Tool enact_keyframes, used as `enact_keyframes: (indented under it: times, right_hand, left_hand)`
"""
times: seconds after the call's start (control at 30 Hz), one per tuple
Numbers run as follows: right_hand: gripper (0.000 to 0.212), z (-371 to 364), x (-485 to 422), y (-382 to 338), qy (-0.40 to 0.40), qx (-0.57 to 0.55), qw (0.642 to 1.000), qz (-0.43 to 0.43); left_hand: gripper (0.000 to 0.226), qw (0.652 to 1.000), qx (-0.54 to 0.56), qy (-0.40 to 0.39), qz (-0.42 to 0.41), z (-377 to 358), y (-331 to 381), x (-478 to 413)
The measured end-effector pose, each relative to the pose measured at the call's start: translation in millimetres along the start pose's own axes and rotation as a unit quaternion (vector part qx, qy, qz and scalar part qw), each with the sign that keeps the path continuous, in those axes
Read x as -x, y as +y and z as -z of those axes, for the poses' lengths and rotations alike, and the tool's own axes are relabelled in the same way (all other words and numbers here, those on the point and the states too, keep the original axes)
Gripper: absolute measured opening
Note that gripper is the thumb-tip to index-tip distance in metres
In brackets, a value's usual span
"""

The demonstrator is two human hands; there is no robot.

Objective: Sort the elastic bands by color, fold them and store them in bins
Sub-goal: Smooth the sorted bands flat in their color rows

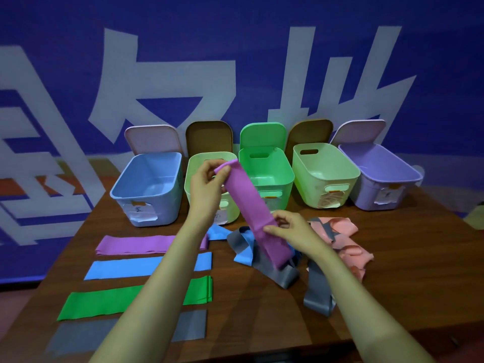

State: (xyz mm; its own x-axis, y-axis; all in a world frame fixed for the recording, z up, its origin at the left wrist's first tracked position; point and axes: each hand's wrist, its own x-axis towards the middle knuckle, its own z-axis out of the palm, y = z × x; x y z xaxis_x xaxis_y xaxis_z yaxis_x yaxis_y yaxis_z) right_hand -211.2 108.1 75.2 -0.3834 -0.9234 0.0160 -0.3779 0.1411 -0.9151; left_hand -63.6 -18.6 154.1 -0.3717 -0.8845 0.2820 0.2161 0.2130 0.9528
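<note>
— Four bands lie flat in a column at the lower left of the frame, don't they?

— Yes. From the top: a purple strip (pixel 131 244), a blue strip (pixel 125 268), a green strip (pixel 104 301) and a grey strip (pixel 86 334), all on the wooden table (pixel 392 284). The person's left forearm crosses over them.

— And behind them?

— Five bins stand in a row across the middle: a blue bin (pixel 167 213), a pale yellow bin (pixel 233 213), a green bin (pixel 288 195), a second pale bin (pixel 314 195) and a purple bin (pixel 366 197) at the right. Lids (pixel 209 137) stand up behind them against the blue wall.

— Where is the band being handled?

— At the centre of the frame, in the air in front of the pale yellow and green bins. The held purple band (pixel 246 205) slants from upper left to lower right. The left hand (pixel 207 184) pinches its upper end. The right hand (pixel 288 229) pinches it lower down, and the free end hangs past that hand.

— So the hands are apart?

— Apart, each clamped on that band.

— What lies under it?

— A tangle of loose grey bands (pixel 317 292) with a loose blue band (pixel 243 255). Just right of the right hand sit crumpled pink bands (pixel 343 237).
</note>
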Motion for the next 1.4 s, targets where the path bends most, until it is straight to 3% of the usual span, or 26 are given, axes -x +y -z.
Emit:
enact_keyframes:
  times: [0.1,0.3,0.5,0.63,0.73,0.83,0.93,1.03,1.23,1.4]
  right_hand:
    - [0.003,5.7,2.4,4.0,0.006,-0.001,1.000,0.007]
    - [0.008,18.1,2.7,-10.8,0.023,-0.007,0.998,0.053]
    - [0.015,23.2,-0.4,-10.9,0.059,0.071,0.994,0.060]
    - [0.019,21.7,0.9,-11.8,0.040,0.081,0.995,0.043]
    - [0.022,20.8,0.3,-15.3,0.033,0.077,0.996,0.031]
    - [0.029,18.2,-1.3,-19.5,0.034,0.046,0.998,0.024]
    - [0.036,13.2,-3.8,-22.6,0.040,0.039,0.998,0.022]
    - [0.040,11.8,-5.8,-23.4,0.041,0.038,0.998,0.027]
    - [0.036,15.3,-1.6,-23.2,-0.034,0.090,0.994,0.050]
    - [0.027,14.6,-2.1,-17.6,-0.014,0.111,0.992,0.060]
  left_hand:
    - [0.006,0.999,0.008,0.035,0.035,15.9,-13.1,-6.1]
    - [0.016,0.985,-0.048,0.038,0.163,34.5,-53.7,-9.1]
    - [0.018,0.980,-0.066,0.031,0.186,38.0,-74.1,-3.2]
    - [0.012,0.977,-0.067,0.019,0.201,38.3,-77.6,-2.7]
    - [0.006,0.977,-0.134,0.026,0.164,34.6,-81.9,-1.5]
    - [0.026,0.965,-0.249,0.029,0.071,18.7,-76.6,10.5]
    - [0.009,0.966,-0.233,-0.116,-0.009,-6.0,-64.9,31.4]
    - [0.021,0.955,-0.217,-0.204,-0.005,-19.5,-64.6,45.4]
    - [0.015,0.973,-0.134,-0.174,0.069,-17.9,-80.6,41.2]
    - [0.014,0.969,-0.145,-0.190,0.057,-15.1,-81.6,38.4]
